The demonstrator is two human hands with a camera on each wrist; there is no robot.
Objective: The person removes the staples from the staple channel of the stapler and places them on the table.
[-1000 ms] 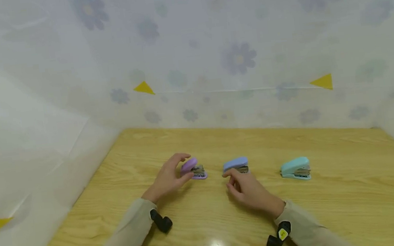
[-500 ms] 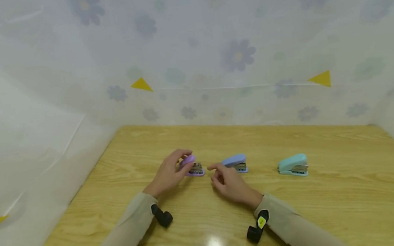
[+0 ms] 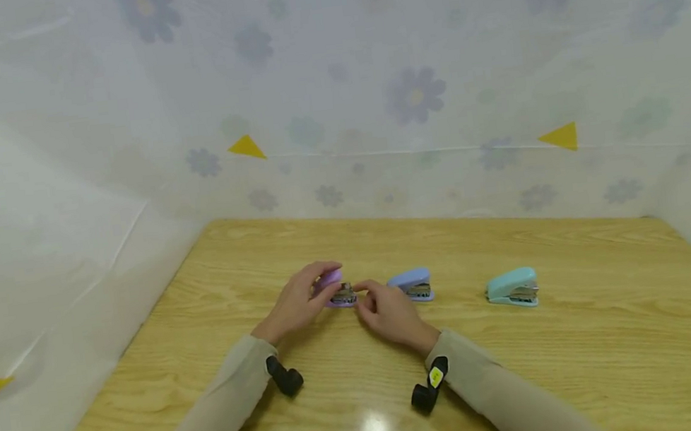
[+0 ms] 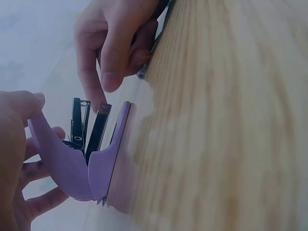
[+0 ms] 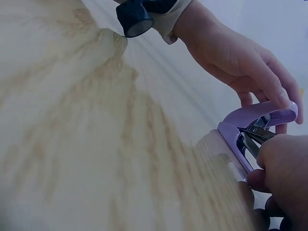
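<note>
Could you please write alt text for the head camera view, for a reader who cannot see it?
Two hands meet at a purple stapler on a wooden table: the left hand grips its lifted top while the right hand touches its metal front. A blue stapler and a teal stapler stand further right.

Three staplers stood in a row on table [image 3: 592, 358], left one [image 3: 340, 291] between both hands, middle one [image 3: 414, 284] just right, third [image 3: 512, 287] well apart.
</note>
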